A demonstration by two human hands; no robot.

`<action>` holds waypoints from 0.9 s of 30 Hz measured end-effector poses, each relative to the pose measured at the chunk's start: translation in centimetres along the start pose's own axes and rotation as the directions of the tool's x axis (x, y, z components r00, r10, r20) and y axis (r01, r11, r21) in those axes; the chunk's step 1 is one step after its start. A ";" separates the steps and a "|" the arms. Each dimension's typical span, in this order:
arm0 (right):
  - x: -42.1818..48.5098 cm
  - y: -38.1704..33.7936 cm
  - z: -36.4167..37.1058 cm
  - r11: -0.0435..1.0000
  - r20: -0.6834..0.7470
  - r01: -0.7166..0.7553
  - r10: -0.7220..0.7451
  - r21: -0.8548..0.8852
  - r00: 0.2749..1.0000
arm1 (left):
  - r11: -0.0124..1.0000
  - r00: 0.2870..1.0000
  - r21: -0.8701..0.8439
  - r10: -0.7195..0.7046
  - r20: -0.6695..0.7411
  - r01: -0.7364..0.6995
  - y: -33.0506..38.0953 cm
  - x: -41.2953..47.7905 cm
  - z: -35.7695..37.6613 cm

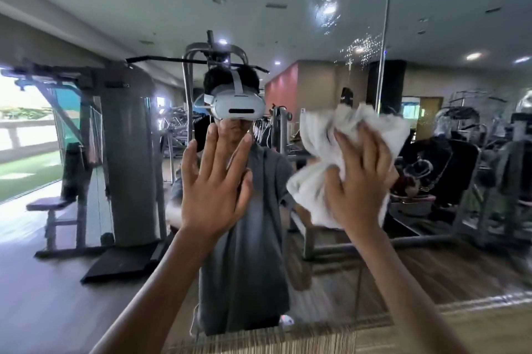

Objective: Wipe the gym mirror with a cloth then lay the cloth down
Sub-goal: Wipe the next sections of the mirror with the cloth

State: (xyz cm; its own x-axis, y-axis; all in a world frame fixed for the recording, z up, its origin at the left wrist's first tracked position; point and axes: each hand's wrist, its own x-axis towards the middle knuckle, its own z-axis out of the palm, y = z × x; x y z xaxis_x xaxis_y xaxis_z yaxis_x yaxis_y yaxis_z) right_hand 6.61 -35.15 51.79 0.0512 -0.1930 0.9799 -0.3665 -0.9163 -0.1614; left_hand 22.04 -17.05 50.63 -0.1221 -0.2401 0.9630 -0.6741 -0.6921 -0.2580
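Fingers (371, 152) press crumpled white cloth (322, 152) against mirror (431, 8).

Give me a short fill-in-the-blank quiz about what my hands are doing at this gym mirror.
1. The crumpled white cloth is pressed to the large wall mirror by the ____ hand.
2. The left hand is ____, fingers spread.
3. Water droplets glisten ____ the cloth.

Missing words: right; empty; above

cloth (339, 152) partly hidden behind right hand (359, 180), its edges motion-blurred, forearms cut off below
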 end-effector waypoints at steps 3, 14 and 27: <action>3.2 -4.8 0.7 1.000 -0.028 -0.011 0.012 0.009 1.000 | 1.000 1.000 -0.023 -0.006 -0.003 0.006 -0.3 0.0 -0.2; -3.4 2.3 -1.0 0.950 0.177 0.293 -0.272 -0.110 0.946 | 0.995 0.999 -0.097 -0.034 -0.042 0.029 -0.2 0.2 -0.3; -6.2 -0.3 -0.2 0.858 0.236 0.501 -0.467 -0.112 0.852 | 0.994 0.999 -0.103 -0.038 -0.019 0.036 -0.5 -0.1 -0.7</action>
State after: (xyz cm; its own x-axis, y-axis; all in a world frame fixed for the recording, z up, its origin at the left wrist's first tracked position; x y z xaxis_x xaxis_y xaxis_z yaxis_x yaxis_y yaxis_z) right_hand 6.23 -33.65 45.81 0.4338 0.1810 0.8827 -0.3927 -0.8437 0.3660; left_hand 21.87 -16.24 50.68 -0.1107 -0.2005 0.9734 -0.7495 -0.6264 -0.2143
